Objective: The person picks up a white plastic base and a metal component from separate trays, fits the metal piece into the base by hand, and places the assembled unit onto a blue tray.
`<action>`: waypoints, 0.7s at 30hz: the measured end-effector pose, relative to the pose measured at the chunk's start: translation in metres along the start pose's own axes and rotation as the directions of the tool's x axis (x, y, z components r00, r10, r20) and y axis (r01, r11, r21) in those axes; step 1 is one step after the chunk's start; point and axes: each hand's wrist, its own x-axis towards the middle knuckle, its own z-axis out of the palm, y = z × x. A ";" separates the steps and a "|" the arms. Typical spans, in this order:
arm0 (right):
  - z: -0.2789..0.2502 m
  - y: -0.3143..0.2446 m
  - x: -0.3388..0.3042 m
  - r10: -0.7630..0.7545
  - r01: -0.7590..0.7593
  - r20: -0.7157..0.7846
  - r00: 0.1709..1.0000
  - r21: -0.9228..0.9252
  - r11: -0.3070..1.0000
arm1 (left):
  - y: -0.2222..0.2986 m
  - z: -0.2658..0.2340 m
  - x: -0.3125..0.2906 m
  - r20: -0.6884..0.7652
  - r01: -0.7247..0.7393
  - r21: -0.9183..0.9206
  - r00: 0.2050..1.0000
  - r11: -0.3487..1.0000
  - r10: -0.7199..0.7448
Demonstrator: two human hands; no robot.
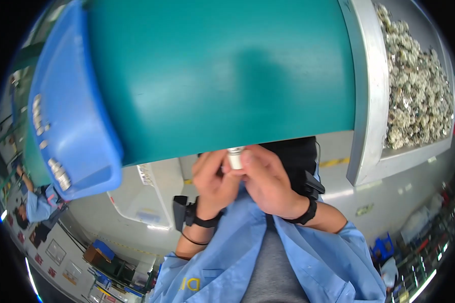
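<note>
Between my two hands, just off the near edge of the green table, is a small white cylindrical part (235,159) with a metallic-looking upper end. My left hand (213,177) is closed, its fingertips against the part's left side and lower end. Closed on the right side, my right hand (267,178) presses its thumb along the part. Some fingers of both hands are hidden behind the part and behind each other.
The green table top (212,91) spreads ahead. At its left stands a blue bin (103,151) with several white and metallic parts (59,174). On the right, a grey-framed tray (371,101) holds a heap of small metallic pieces (417,86). Far left, another person (38,204) sits in blue.
</note>
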 end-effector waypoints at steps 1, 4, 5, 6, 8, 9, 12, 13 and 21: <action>-0.002 0.000 0.001 0.036 -0.034 -0.060 0.998 0.037 0.999 | -0.001 0.001 0.002 0.017 0.008 -0.018 1.000 1.000 -0.008; -0.008 -0.010 0.004 0.092 -0.090 -0.057 0.994 0.026 0.996 | 0.007 0.014 -0.002 0.018 0.114 -0.121 0.993 0.986 -0.113; -0.008 -0.011 0.003 0.070 -0.069 -0.024 0.997 0.019 0.997 | 0.009 0.015 -0.003 0.038 0.234 -0.233 0.972 0.944 -0.231; -0.007 -0.009 0.001 0.070 -0.070 -0.037 0.997 0.017 0.997 | 0.008 0.010 -0.004 0.020 0.197 -0.226 0.980 0.954 -0.198; -0.011 -0.007 -0.009 0.068 -0.068 -0.085 0.994 0.003 0.998 | 0.005 0.008 -0.007 0.096 -0.038 -0.136 0.994 0.990 0.052; -0.013 -0.006 -0.018 0.037 -0.038 -0.073 0.997 -0.019 0.999 | 0.008 0.007 -0.006 0.143 -0.163 -0.106 0.974 0.981 0.177; -0.024 -0.010 -0.052 -0.005 -0.009 -0.079 0.997 -0.168 0.986 | 0.020 -0.003 -0.017 0.227 -0.133 -0.270 0.953 0.954 0.198; -0.028 -0.020 -0.065 -0.024 0.025 0.010 1.000 -0.237 0.971 | 0.015 -0.003 -0.027 0.221 -0.165 -0.305 0.946 0.938 0.239; 0.008 -0.154 -0.110 -0.376 0.445 0.302 0.876 -0.809 0.386 | 0.031 -0.015 -0.007 0.090 -0.284 -0.554 0.914 0.782 0.395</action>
